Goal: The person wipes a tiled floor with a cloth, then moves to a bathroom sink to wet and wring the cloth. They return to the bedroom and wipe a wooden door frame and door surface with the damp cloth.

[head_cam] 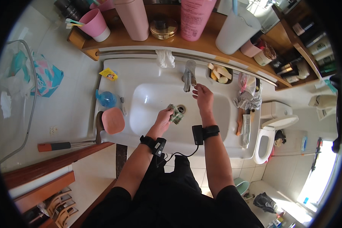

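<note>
My left hand (163, 117) grips a crumpled green and white cloth (175, 114) over the basin, just left of the metal drain (181, 109). My right hand (203, 98) is raised by the faucet (189, 77), with its thumb and fingers at the tip of the spout or lever and the palm empty. Whether the fingertips touch the metal I cannot tell. The white sink basin (142, 122) lies below both hands. A black strap with a small box sits on each wrist, and a cable runs from the right one.
Behind the faucet, a wooden shelf (202, 48) holds cups and bottles above a metal rail (131, 52) with a white cloth. Soap pieces (223, 72) sit in a dish at the back right. A pink bowl (113, 120) and blue bottle (107, 99) stand left; a toothpaste tube (246, 131) lies right.
</note>
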The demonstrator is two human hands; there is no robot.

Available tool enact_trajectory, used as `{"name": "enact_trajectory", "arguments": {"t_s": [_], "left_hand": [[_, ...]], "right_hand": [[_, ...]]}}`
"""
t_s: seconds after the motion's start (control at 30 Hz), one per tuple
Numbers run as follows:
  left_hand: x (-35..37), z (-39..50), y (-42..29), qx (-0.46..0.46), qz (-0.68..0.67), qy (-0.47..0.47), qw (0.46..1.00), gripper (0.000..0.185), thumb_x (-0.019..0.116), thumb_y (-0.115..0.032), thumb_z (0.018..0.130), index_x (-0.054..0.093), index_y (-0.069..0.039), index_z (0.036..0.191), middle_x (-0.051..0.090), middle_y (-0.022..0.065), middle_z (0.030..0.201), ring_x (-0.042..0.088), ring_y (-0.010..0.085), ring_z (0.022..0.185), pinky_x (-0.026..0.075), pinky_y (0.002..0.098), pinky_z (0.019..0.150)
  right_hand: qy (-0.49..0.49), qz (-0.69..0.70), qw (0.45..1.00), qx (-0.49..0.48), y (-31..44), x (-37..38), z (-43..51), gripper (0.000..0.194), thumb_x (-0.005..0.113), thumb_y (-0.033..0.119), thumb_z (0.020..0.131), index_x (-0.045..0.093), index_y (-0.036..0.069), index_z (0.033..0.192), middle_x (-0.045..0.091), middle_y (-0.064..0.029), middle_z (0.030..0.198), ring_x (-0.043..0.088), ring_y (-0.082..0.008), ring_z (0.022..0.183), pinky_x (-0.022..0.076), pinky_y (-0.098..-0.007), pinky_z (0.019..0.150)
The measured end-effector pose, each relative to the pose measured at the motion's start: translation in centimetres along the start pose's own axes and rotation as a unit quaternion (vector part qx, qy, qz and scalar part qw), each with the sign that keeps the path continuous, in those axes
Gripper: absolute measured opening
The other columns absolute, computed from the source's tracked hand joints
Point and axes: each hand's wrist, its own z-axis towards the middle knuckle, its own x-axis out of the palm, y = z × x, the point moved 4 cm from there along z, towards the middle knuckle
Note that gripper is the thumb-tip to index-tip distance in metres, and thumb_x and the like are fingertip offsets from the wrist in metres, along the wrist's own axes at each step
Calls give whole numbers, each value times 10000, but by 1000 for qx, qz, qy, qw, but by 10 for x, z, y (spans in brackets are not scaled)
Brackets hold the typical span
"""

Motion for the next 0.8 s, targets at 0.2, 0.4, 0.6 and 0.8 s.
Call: {"name": "enact_trajectory", "arguments": {"t_s": [0.2, 0.4, 0.6, 0.8], "left_hand": [[27, 19, -5, 3, -5, -4, 1000, 236, 546, -162, 1059, 666, -28, 1212, 690, 25, 1043, 648, 145, 908, 507, 347, 820], [40, 50, 1, 1, 33, 27, 999, 216, 518, -156, 1073, 661, -55, 1198, 672, -5, 1013, 605, 115, 871, 476, 286, 769], [45, 57, -4, 15, -10, -4, 1000, 133, 554, -196, 1062, 676, -147, 1084, 597, -63, 900, 549, 84, 786, 464, 318, 748], [41, 65, -11, 10, -18, -17, 1000, 134, 571, -213, 1058, 674, -141, 1103, 589, -65, 888, 548, 78, 774, 455, 301, 716]], "right_hand": [[144, 170, 965, 134, 41, 28, 8, 393, 533, 308, 1079, 601, -33, 1261, 678, -73, 890, 632, -142, 712, 513, -272, 619], [144, 125, 965, 180, 56, 39, 11, 313, 521, 265, 1083, 588, -11, 1215, 429, 40, 689, 292, -38, 495, 223, -230, 434], [139, 119, 967, 175, 65, 37, 11, 308, 521, 264, 1071, 591, -19, 1169, 434, 33, 687, 311, -48, 488, 222, -249, 434], [148, 126, 961, 195, 70, 39, 9, 303, 532, 284, 1078, 589, 0, 1168, 393, 57, 676, 266, -30, 484, 196, -230, 425]]}}
